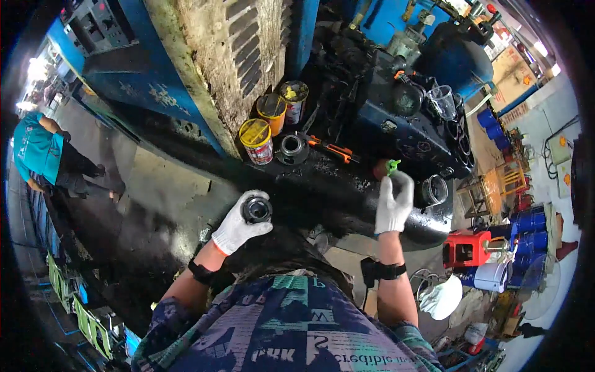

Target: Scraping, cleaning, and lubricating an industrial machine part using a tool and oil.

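Note:
My left hand (pixel 234 230), in a white knit glove, is closed round a dark round metal part (pixel 256 209) with a hole in its middle. My right hand (pixel 394 203), gloved the same way, reaches over the bench and pinches a small bright green piece (pixel 392 165). A dull reddish round thing (pixel 379 169) is right beside that green piece; whether they are joined I cannot tell. Beyond the left hand, a dark flanged ring (pixel 292 147) lies on the black, oily bench (pixel 322 195). An orange-handled tool (pixel 331 149) lies to the right of the ring.
Several tins, one of them a yellow-topped tin (pixel 256 140), stand against a grimy machine panel (pixel 217 68). A glass jar (pixel 432 190) sits right of my right hand. Farther right are a red stool (pixel 465 249) and blue drums (pixel 530 232). A person in teal (pixel 40 146) stands far left.

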